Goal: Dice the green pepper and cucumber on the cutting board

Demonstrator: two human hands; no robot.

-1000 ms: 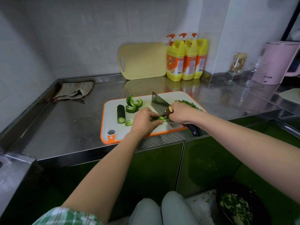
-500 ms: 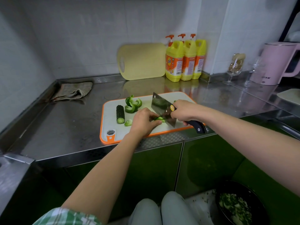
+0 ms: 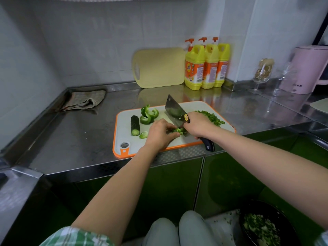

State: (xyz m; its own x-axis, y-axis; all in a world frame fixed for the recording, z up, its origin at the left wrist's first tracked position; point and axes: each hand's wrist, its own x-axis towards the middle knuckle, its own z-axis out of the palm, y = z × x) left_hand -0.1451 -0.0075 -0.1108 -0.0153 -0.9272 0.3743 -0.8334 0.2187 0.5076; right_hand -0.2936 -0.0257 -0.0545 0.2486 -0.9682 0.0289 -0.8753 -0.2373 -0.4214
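The cleaver [image 3: 174, 110] has lifted and dropped again within the second, so dicing goes on. The right grip [image 3: 198, 126] stays clenched on its handle, and the left grip [image 3: 159, 134] pins pepper strips [image 3: 178, 130] mid cutting board [image 3: 122, 128]. The cucumber [image 3: 135, 125] lies uncut on the board's left part.

— Polished, mirror-like metal on the counter [image 3: 79, 135]; embossed pattern along the front edge.
— Smooth matt plastic for the cutting board [image 3: 124, 121], orange rim. Same matt look on the yellow board [image 3: 159, 68].
— Shiny steel blade on the cleaver [image 3: 173, 110], glossy dark handle.
— Bumpy skin on the cucumber [image 3: 134, 123], waxy gloss on the pepper pieces [image 3: 148, 115].
— Soft, crumpled cloth [image 3: 85, 100]. Glossy plastic bottles [image 3: 205, 66].
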